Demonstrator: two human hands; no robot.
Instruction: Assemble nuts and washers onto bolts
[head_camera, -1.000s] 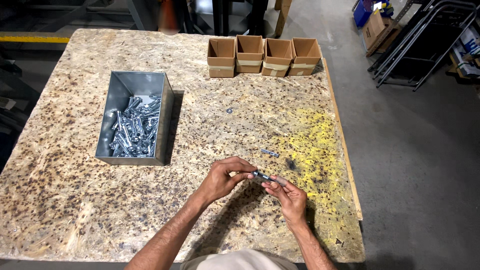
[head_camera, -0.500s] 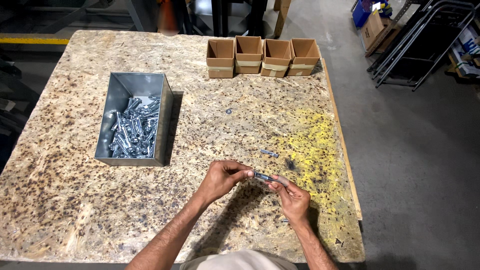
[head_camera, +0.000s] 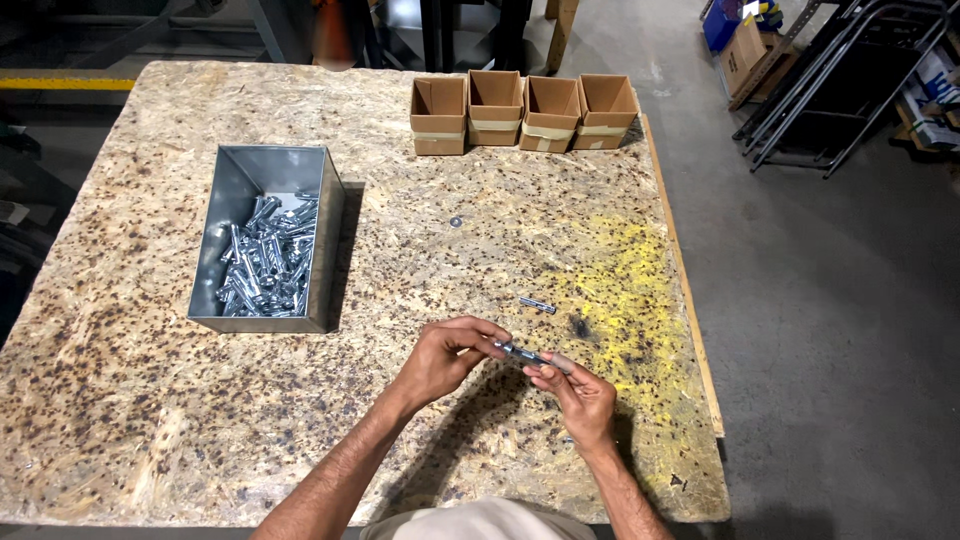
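Note:
Both of my hands hold one short silver metal bolt-like part just above the board table, near its front edge. My left hand pinches the part's left end with fingertips. My right hand grips its right end from below. A small loose metal sleeve lies on the table a little beyond my hands. A tiny washer rests further back in the middle of the table.
A grey metal bin holding several silver bolts stands at the left. Several open cardboard boxes line the far edge. A yellow stain marks the table's right side. Concrete floor, a metal rack and boxes lie to the right.
My hands have stayed in nearly the same spot with the part between them; only the fingers have shifted slightly on it.

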